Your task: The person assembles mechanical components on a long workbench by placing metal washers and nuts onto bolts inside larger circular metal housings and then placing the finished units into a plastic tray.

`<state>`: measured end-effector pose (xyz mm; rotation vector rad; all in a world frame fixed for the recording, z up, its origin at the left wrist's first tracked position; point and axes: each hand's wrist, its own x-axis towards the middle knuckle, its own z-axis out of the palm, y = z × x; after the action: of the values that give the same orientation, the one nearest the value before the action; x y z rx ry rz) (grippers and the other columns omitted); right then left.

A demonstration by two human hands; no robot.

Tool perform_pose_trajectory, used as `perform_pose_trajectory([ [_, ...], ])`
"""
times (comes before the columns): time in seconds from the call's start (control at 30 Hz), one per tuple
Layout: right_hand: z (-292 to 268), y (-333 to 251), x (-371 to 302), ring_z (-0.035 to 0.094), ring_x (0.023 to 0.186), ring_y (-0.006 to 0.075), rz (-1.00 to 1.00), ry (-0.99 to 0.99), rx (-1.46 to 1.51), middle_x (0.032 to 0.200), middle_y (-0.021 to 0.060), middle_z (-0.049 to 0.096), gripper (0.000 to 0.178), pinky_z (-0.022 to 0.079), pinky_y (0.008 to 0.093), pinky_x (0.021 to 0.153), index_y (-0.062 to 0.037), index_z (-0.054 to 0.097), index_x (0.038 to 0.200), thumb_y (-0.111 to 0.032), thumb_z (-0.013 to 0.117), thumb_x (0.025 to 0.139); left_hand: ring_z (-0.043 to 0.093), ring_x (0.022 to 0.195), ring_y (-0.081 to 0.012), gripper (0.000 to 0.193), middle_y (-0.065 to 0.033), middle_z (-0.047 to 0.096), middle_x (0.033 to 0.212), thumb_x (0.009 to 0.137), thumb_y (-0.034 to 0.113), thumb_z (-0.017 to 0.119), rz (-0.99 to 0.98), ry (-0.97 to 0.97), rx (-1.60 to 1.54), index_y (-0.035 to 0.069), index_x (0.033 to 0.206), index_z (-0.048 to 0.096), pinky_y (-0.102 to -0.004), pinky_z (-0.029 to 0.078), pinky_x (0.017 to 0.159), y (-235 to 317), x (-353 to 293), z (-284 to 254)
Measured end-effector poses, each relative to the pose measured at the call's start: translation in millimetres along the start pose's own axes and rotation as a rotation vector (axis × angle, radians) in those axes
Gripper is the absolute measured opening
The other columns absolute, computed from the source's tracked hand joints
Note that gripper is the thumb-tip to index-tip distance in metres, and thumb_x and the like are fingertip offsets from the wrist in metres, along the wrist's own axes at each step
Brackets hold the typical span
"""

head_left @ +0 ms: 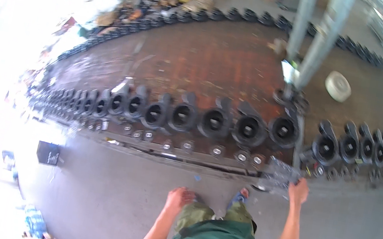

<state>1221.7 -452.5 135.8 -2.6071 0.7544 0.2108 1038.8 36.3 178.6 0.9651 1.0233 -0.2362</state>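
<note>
The long brown bench lies at 12 o'clock from both hands, with a row of black housings along its near side. At its edge hangs a clear plastic bag; its long axis I cannot tell. The right hand is nearer, fingers closed, seemingly pinching the bag, which extends toward 10 o'clock. From the left hand, loosely bent, contents unclear, the bag lies at 2 o'clock.

Left forearm is bare and slants inward; left hand hangs before the thigh, back uppermost, fingers loosely bent — exact closure not discernible. Right forearm extends forward, nearly straight — right hand reaches farther out, fingers gripping.
</note>
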Motion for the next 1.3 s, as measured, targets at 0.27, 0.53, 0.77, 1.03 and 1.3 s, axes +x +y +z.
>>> perform_pose_trajectory([
  [0.27,-30.3,16.3,-4.8,0.071,0.080,0.0381,-0.308,0.525,0.124,0.088,0.0185,0.074,0.023,0.053,0.0474,0.071,-0.0023,0.073,0.092,-0.022,0.064,0.086,0.071,0.091,-0.0232,0.027,-0.0121,0.073,0.108,0.104,0.025,0.056,0.199,-0.215,0.082,0.003,0.118,0.061,-0.0367,0.058,0.076,65.8,-28.1,-33.9],
  [0.53,-87.4,-246.5,-167.1,0.051,0.067,0.0081,-0.355,0.102,0.988,0.072,-0.0010,0.058,0.019,0.041,0.0272,0.061,-0.0018,0.064,0.078,-0.015,0.062,0.092,0.071,0.092,-0.0268,0.029,-0.0165,0.072,0.107,0.104,0.023,0.056,0.227,-0.106,-0.181,-0.001,0.121,0.060,-0.0395,0.058,0.079,77.5,-51.5,-230.2],
  [0.77,-9.8,-511.9,-159.3,0.056,0.066,0.0108,-0.444,-0.143,1.245,0.076,0.0005,0.063,0.024,0.043,0.0314,0.059,0.0005,0.070,0.085,-0.023,0.066,0.092,0.072,0.090,-0.0299,0.031,-0.0203,0.072,0.106,0.103,0.021,0.056,0.285,-0.045,-0.309,-0.005,0.120,0.059,-0.0415,0.059,0.080,103.7,-44.7,-357.5],
  [1.03,100.8,-772.8,-212.0,0.068,0.075,0.0198,-0.680,0.109,0.878,0.083,0.0135,0.071,0.037,0.050,0.0363,0.065,0.0076,0.069,0.089,-0.030,0.069,0.093,0.070,0.090,-0.0332,0.035,-0.0186,0.070,0.101,0.100,0.028,0.060,0.263,0.214,-0.867,-0.002,0.119,0.059,-0.0454,0.058,0.076,59.4,-16.1,-538.1],
  [1.3,333.0,-989.6,-238.7,0.069,0.109,0.0385,-1.051,-0.109,-0.023,0.111,0.0249,0.072,0.063,0.054,0.0456,0.096,0.0011,0.067,0.121,-0.045,0.079,0.080,0.060,0.060,-0.0229,0.024,-0.0114,0.062,0.080,0.099,0.026,0.058,-0.283,0.751,-0.306,0.003,0.105,0.054,-0.0366,0.050,0.049,-53.1,-62.4,-699.4],
])
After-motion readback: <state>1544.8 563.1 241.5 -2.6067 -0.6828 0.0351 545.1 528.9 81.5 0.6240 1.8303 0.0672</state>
